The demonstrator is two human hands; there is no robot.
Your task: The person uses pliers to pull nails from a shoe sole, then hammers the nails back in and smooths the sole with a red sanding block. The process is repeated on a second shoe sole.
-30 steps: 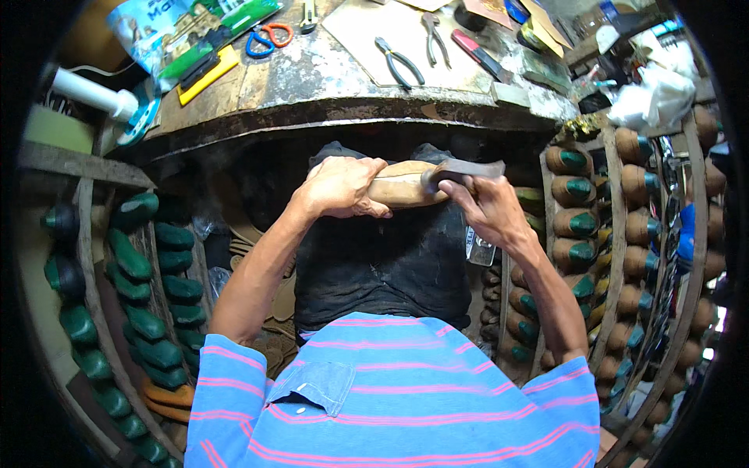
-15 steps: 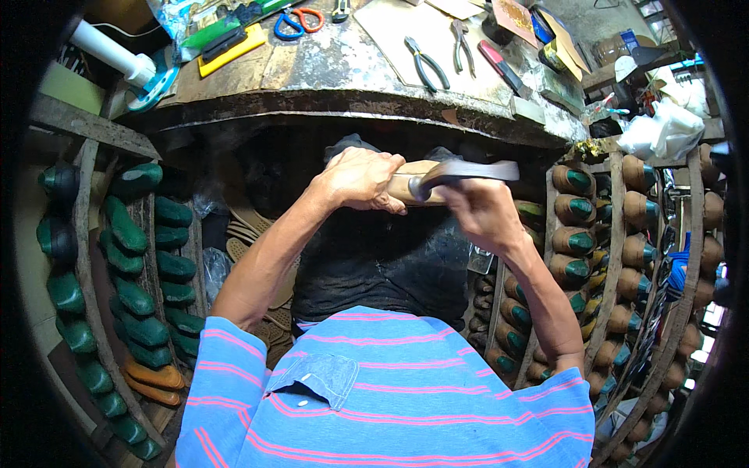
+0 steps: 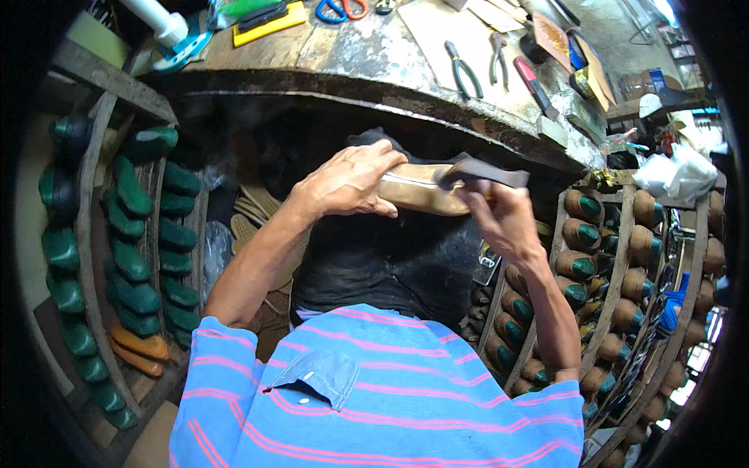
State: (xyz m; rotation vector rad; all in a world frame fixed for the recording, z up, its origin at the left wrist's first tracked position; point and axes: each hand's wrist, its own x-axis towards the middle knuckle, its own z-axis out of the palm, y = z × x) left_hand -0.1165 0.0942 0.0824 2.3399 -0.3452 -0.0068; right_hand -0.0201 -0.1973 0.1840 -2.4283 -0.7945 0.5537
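Note:
Across my lap lies a tan shoe (image 3: 421, 195), lengthwise from left to right, with a pale line along its upper side. My left hand (image 3: 349, 179) is wrapped over its left end, and that end is hidden. In my right hand (image 3: 503, 214) is a hammer (image 3: 493, 171) with a dark, curved metal head, blurred by motion. The head is over the right part of the shoe; whether it touches I cannot tell. The hammer's handle is hidden in my closed fingers.
A workbench (image 3: 343, 66) in front carries pliers (image 3: 463, 70), pincers (image 3: 498, 58), a red cutter knife (image 3: 534, 86) and scissors (image 3: 341, 9). Racks of green shoe lasts (image 3: 129, 257) stand at left, brown-and-green lasts (image 3: 577, 265) at right.
My right hand and the hammer have shifted slightly right and down, uncovering more of the shoe. The whole view has tilted, so the bench appears higher. My left hand keeps its grip.

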